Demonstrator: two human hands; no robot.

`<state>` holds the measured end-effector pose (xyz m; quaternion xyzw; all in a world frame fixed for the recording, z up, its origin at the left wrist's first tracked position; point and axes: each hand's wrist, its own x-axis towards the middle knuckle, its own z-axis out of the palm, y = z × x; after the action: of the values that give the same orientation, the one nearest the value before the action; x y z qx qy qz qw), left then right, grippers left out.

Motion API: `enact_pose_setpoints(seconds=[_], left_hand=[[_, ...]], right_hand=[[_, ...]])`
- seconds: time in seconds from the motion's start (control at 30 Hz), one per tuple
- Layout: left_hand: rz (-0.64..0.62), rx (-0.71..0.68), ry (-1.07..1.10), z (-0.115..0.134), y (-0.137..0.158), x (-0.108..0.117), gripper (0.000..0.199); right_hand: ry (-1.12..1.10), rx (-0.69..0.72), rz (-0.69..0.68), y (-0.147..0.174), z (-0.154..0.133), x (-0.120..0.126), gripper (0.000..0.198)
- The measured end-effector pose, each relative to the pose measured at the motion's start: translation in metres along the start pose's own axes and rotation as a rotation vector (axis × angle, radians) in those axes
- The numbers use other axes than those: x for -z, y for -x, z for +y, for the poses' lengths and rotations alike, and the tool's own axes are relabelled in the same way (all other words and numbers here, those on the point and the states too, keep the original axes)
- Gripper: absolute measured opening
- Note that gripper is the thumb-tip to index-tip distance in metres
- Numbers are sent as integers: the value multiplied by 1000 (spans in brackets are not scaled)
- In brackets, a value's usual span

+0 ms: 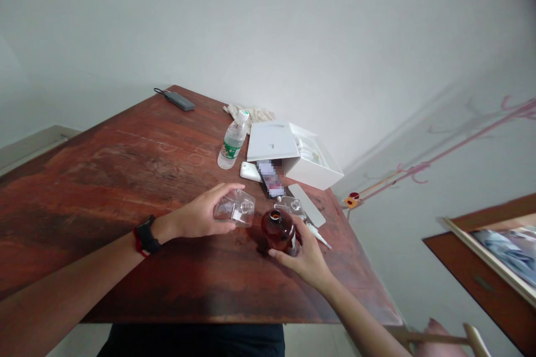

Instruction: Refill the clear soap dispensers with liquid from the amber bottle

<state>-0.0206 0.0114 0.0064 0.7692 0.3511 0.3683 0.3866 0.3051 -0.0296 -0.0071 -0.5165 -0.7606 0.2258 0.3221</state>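
Spanning the foreground, the wooden table (125, 189) underlies an amber bottle (276, 232), mouth upward, long axis near vertical, and a smaller clear bottle (230, 209), axis sideways, neck rightward. The right hand (307, 254) grasps the former, thumb nearest; the left hand (201, 213) grips the latter between thumb and fingers. The amber bottle's label (293, 242) is illegible.

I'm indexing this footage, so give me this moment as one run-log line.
left hand: holds clear bottle, uncapped | right hand: holds brown bottle, uncapped | beyond: capped water bottle, white box
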Motion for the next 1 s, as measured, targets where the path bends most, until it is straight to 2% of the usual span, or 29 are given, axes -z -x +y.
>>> enact_pose_setpoints(seconds=[0.17,0.4,0.77,1.0], left_hand=[[-5,-9,22,-2,0,1,92],[-29,-14,22,-2,1,3,99],[-56,-23,-8,5,1,8,99],[-69,-59,-41,8,1,7,92]], right_hand=[[-9,10,-13,-1,-7,-2,87],[-11,0,-23,-2,-5,-2,88],[-15,1,-27,-4,-9,-4,87],[-5,4,-47,-4,-8,-3,86]])
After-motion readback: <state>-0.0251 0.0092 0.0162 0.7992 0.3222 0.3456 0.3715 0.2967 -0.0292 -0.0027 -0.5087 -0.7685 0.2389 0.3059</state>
